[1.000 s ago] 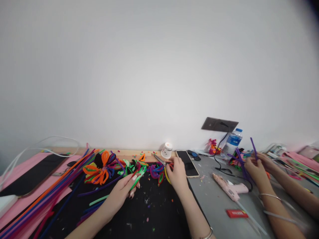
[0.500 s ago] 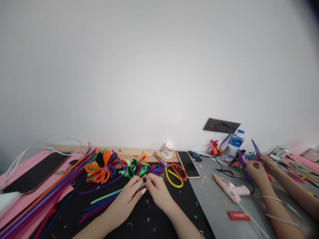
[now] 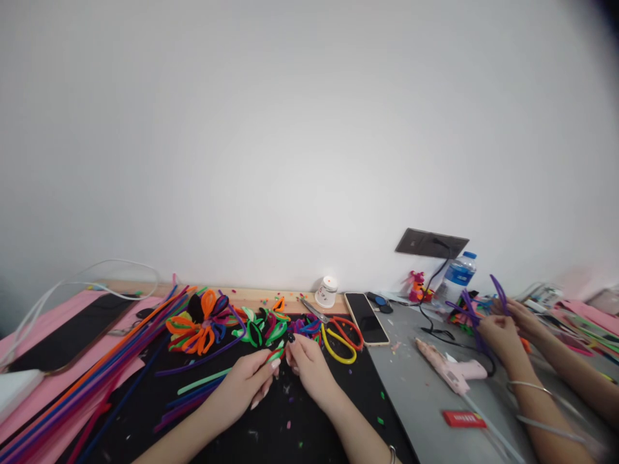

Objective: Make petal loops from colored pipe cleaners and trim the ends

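My left hand point(image 3: 242, 385) pinches a small folded pipe cleaner piece point(image 3: 276, 352), green, white and red, over the black mat point(image 3: 271, 432). Close to its right, my right hand point(image 3: 312, 370) has its fingers pressed together. Whatever lies between those fingertips is hidden. Behind my hands are green pipe cleaner loops point(image 3: 264, 325) and a purple and blue bundle point(image 3: 309, 324). An orange, black and purple pipe cleaner flower point(image 3: 206, 325) lies to the left. Scissors point(image 3: 338, 338) with yellow and red handles rest just beyond my right hand.
Long pipe cleaners point(image 3: 120, 367) cross the left side beside a dark phone point(image 3: 62, 335). Another phone point(image 3: 366, 319) and a white cup point(image 3: 327, 293) stand near the wall. A pink glue gun point(image 3: 449, 367) lies on the right. A co-worker's hands point(image 3: 500, 332) hold purple pipe cleaners.
My hands have drawn slightly apart, and the green and red piece now shows at my left fingertips. My left hand has turned a little, its lower fingers now showing.
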Motion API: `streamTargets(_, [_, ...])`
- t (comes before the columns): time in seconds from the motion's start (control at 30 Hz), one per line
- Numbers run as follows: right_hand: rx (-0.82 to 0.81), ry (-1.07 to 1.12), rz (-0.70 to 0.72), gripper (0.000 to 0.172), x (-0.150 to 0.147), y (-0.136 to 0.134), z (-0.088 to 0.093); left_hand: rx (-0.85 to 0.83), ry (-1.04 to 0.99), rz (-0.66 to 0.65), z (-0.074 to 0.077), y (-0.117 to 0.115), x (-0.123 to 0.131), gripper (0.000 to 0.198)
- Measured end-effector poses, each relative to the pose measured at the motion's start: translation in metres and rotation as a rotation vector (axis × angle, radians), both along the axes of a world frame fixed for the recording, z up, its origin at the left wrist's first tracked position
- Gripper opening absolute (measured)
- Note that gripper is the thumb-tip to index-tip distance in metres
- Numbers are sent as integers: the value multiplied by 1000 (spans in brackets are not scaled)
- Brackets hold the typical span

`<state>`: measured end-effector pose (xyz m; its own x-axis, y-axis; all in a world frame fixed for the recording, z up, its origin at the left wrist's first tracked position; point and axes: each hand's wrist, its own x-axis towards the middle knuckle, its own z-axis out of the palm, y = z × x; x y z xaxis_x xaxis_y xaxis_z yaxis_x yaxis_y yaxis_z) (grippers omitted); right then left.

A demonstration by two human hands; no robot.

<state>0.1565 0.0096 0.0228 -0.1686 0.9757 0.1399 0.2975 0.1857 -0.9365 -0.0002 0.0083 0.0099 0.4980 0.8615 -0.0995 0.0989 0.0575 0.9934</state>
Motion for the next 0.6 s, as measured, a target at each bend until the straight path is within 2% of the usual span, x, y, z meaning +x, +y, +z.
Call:
streamTargets(0.2, [27,-58,110,32,-2,-3,9,-11,-34,-34,-4,0,-1,42])
streamTargets(0.33, [31,-70,149,32,-3,-6,15,7,-27,-81,-5,1,-3,41])
streamTargets(0.6, [-90,99,172,35,-1,-1,3,-39,-6,-135,0,-3,-2,42])
